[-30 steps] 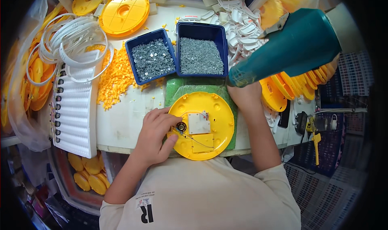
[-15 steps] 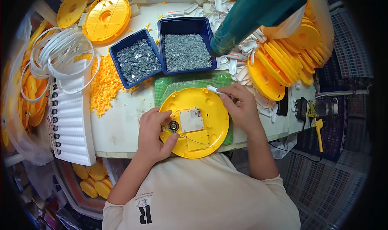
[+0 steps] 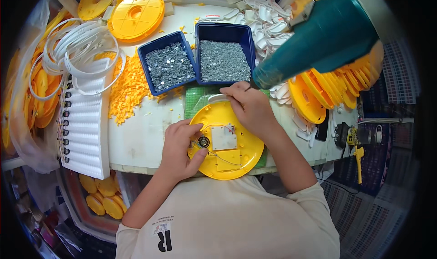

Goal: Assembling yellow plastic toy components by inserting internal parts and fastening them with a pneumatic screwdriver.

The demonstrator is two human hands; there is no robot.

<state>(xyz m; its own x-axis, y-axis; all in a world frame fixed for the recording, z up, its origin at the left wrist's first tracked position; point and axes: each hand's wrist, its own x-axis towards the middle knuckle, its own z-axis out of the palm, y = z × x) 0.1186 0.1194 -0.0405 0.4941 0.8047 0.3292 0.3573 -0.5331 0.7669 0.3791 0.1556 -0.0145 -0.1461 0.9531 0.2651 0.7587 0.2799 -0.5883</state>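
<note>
A round yellow plastic cover (image 3: 248, 156) lies on a green mat (image 3: 195, 100) in front of me. It carries a white square box (image 3: 224, 138), a yellow rectangular lid (image 3: 228, 160), thin wires and a small black round part (image 3: 203, 142). My left hand (image 3: 181, 145) grips the cover's left edge, with thumb and fingers around the black part. At the cover's top edge, my right hand (image 3: 248, 106) pinches a small white curved plastic piece (image 3: 217, 98). The tip of a teal power screwdriver (image 3: 314, 40) hangs just above the right hand.
Two blue bins (image 3: 252, 36) of metal screws stand beyond the cover. Small yellow parts (image 3: 125, 90) lie heaped left of them, beside a white ribbed tray (image 3: 86, 127) and white rings (image 3: 59, 54). Stacked yellow discs (image 3: 305, 100) and white pieces (image 3: 273, 22) crowd the right.
My right hand has moved left and inward over the cover's top, bringing the white piece along. The view has shifted slightly. My left hand keeps its hold on the cover.
</note>
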